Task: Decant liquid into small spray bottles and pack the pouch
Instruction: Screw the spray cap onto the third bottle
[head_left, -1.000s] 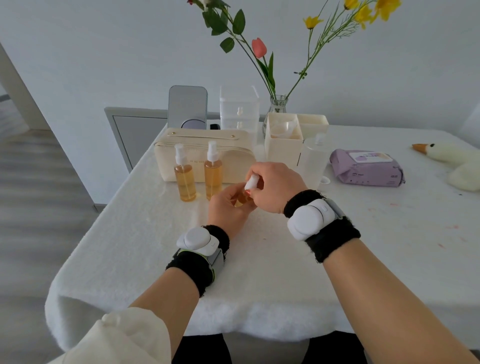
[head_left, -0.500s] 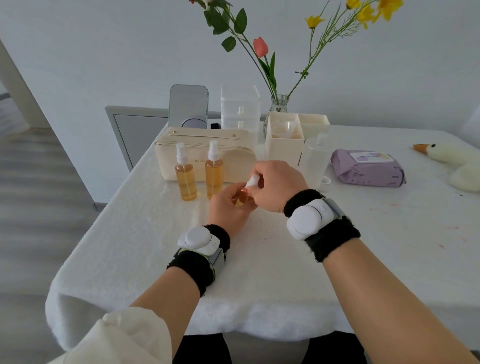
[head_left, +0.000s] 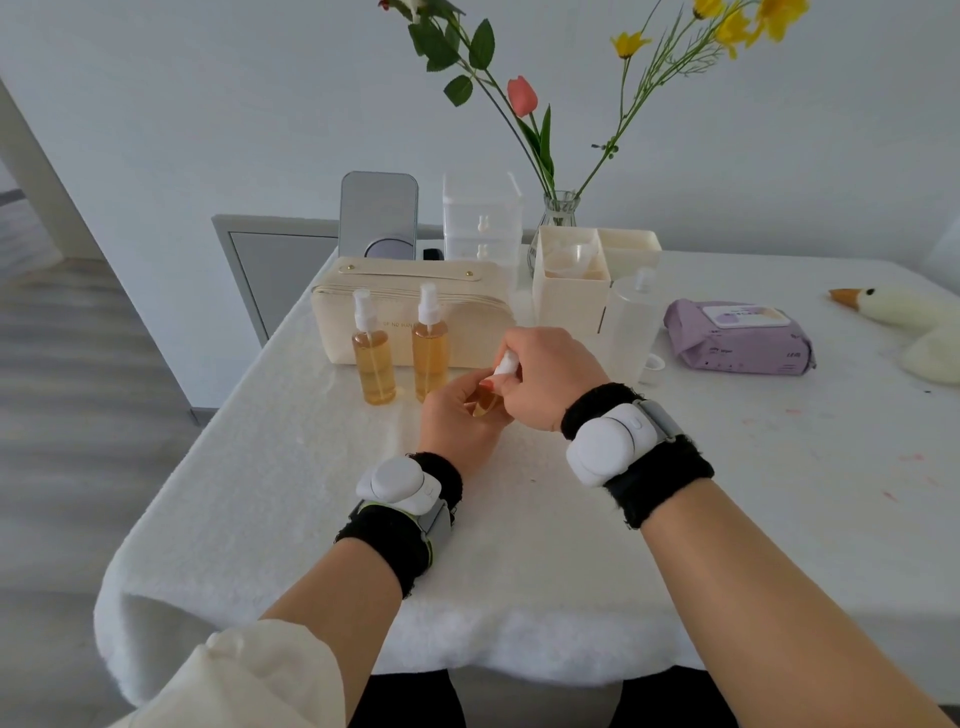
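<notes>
Two small spray bottles of amber liquid with white pump tops stand side by side in front of a cream zipped pouch. A third small bottle, also amber, is mostly hidden between my hands just right of them. My left hand wraps its body from below. My right hand grips its white spray top from above. A clear large bottle stands behind my right hand.
A cream organiser box holding a clear funnel, clear mini drawers, a mirror and a flower vase line the back. A purple wipes pack and a plush goose lie on the right. The table has a white fluffy cloth.
Both hands stay at the third bottle with only tiny shifts of the right fingers on the spray top. Nothing else has moved.
</notes>
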